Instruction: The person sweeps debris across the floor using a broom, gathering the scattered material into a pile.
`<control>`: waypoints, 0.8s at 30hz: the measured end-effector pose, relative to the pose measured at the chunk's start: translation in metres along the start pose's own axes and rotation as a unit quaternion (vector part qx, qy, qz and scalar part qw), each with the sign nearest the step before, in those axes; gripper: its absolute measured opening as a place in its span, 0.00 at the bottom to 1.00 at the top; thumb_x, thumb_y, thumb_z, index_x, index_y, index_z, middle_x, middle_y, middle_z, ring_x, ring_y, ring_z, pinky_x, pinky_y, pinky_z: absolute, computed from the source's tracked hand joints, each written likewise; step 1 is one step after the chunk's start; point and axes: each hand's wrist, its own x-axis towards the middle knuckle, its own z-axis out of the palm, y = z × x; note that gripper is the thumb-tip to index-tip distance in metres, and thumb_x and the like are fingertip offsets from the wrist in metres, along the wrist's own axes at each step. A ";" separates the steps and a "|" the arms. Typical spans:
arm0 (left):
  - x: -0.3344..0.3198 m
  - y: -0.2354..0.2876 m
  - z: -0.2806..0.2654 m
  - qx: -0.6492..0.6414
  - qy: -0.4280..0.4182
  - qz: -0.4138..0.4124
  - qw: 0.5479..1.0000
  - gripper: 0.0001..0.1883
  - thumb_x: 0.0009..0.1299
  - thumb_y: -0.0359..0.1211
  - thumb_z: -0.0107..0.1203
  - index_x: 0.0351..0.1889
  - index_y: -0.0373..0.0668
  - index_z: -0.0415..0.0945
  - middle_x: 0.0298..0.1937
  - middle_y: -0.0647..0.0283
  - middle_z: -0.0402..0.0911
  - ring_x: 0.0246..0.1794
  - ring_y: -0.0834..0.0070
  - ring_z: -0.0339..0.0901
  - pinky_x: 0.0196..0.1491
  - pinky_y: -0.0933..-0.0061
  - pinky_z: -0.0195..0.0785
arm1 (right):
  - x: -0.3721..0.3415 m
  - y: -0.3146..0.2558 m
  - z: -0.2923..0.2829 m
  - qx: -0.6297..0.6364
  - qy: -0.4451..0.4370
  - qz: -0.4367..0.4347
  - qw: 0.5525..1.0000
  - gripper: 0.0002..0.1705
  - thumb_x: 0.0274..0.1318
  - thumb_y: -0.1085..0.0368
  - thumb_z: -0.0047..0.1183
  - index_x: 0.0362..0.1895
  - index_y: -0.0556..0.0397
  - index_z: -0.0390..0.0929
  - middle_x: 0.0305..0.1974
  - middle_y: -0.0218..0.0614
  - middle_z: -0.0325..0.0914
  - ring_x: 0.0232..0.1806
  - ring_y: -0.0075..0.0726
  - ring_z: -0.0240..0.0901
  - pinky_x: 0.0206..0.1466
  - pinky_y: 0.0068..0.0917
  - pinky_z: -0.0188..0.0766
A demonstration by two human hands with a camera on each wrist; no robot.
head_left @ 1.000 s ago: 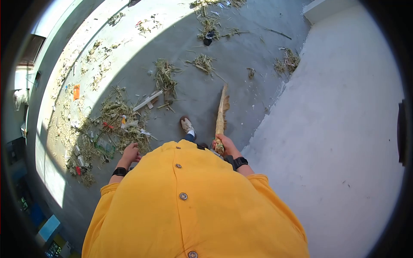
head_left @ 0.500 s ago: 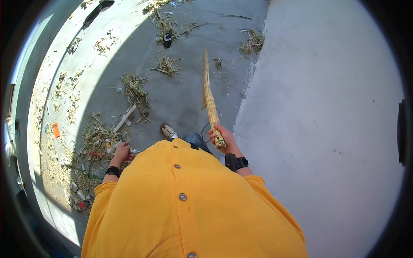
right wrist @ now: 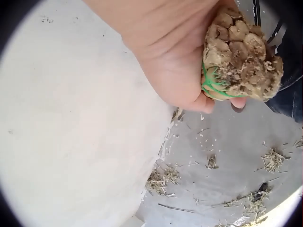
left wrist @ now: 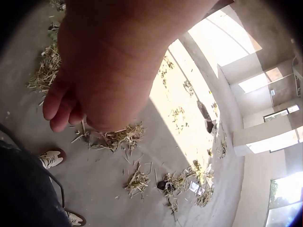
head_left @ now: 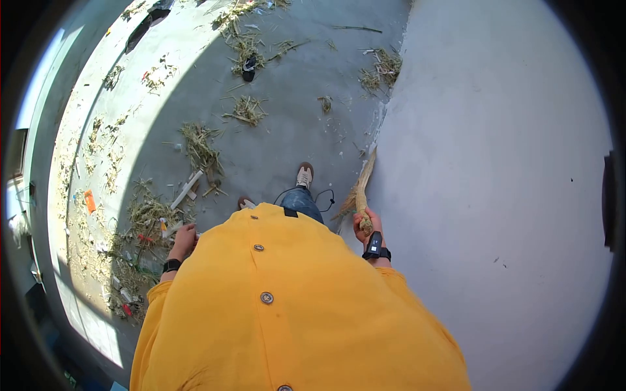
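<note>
In the head view my right hand [head_left: 374, 225] grips a straw broom [head_left: 362, 189] by its handle end, down by my right side. The broom points away from me, its bristles spreading near the foot of the white wall. Up close in the right wrist view, cut stalk ends show in the broom's butt [right wrist: 241, 52], bound with green string [right wrist: 213, 85], fingers and thumb wrapped round it. My left hand [head_left: 184, 240] hangs at my left side, fingers loosely curled and holding nothing. The left wrist view shows that hand [left wrist: 109, 75] over the floor.
A heap of straw mixed with litter [head_left: 147, 218] lies on the grey floor [head_left: 274, 124] to the left. Smaller straw piles [head_left: 246, 111] are scattered ahead. The white wall [head_left: 482, 163] borders the right side. A dark cord [head_left: 325, 193] hangs by my leg.
The broom first lifted and tilted left, then swung right and down toward the wall's foot, with my right hand moving right. One foot stepped forward. My left hand stayed empty.
</note>
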 end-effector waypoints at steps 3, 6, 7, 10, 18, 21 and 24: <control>0.048 -0.044 0.007 0.078 0.031 0.069 0.994 0.21 0.55 0.33 0.41 0.48 0.37 0.65 0.44 0.53 0.71 0.46 0.66 0.68 0.49 0.73 0.58 | 0.028 -0.023 0.005 -0.057 0.043 0.045 0.996 0.13 0.49 0.60 0.42 0.27 0.57 0.58 0.16 0.31 0.62 0.16 0.23 0.62 0.17 0.15 0.66; 0.045 -0.029 0.021 0.041 0.054 0.066 0.996 0.22 0.54 0.33 0.43 0.48 0.38 0.65 0.45 0.54 0.71 0.45 0.65 0.69 0.48 0.72 0.59 | 0.050 -0.028 0.020 -0.089 0.063 0.065 0.992 0.12 0.49 0.60 0.42 0.24 0.55 0.57 0.14 0.30 0.62 0.15 0.25 0.62 0.18 0.19 0.66; 0.065 -0.044 0.029 0.018 0.053 0.028 0.998 0.22 0.53 0.33 0.45 0.48 0.39 0.65 0.47 0.55 0.70 0.45 0.65 0.69 0.48 0.72 0.59 | 0.057 -0.025 0.026 -0.143 0.082 0.051 0.985 0.11 0.50 0.61 0.41 0.25 0.54 0.58 0.14 0.31 0.62 0.15 0.26 0.63 0.18 0.21 0.66; 0.034 -0.007 0.043 0.041 0.050 0.033 0.997 0.23 0.53 0.33 0.45 0.49 0.40 0.65 0.46 0.55 0.70 0.45 0.67 0.69 0.47 0.73 0.60 | 0.070 -0.026 0.038 -0.214 0.141 0.048 0.965 0.09 0.50 0.62 0.40 0.26 0.53 0.58 0.14 0.33 0.63 0.15 0.31 0.63 0.18 0.25 0.66; -0.014 0.028 0.049 0.054 0.079 0.009 0.995 0.23 0.53 0.33 0.45 0.49 0.41 0.64 0.45 0.56 0.71 0.42 0.70 0.70 0.44 0.75 0.61 | 0.084 -0.040 0.048 -0.291 0.097 0.043 0.951 0.13 0.48 0.64 0.42 0.37 0.56 0.58 0.23 0.42 0.67 0.19 0.37 0.67 0.22 0.30 0.69; -0.006 0.003 0.047 0.047 0.069 0.006 0.996 0.23 0.53 0.33 0.45 0.49 0.41 0.64 0.45 0.56 0.71 0.42 0.70 0.70 0.44 0.75 0.61 | 0.087 -0.028 0.054 -0.313 0.091 0.038 0.945 0.12 0.49 0.64 0.41 0.36 0.56 0.59 0.24 0.42 0.68 0.20 0.37 0.67 0.22 0.29 0.69; -0.001 -0.008 0.039 0.052 0.058 0.007 0.997 0.23 0.53 0.33 0.45 0.49 0.40 0.64 0.45 0.56 0.71 0.42 0.70 0.70 0.44 0.75 0.61 | 0.088 -0.019 0.062 -0.334 0.077 0.040 0.939 0.13 0.48 0.64 0.42 0.37 0.55 0.58 0.22 0.41 0.67 0.19 0.36 0.67 0.21 0.29 0.68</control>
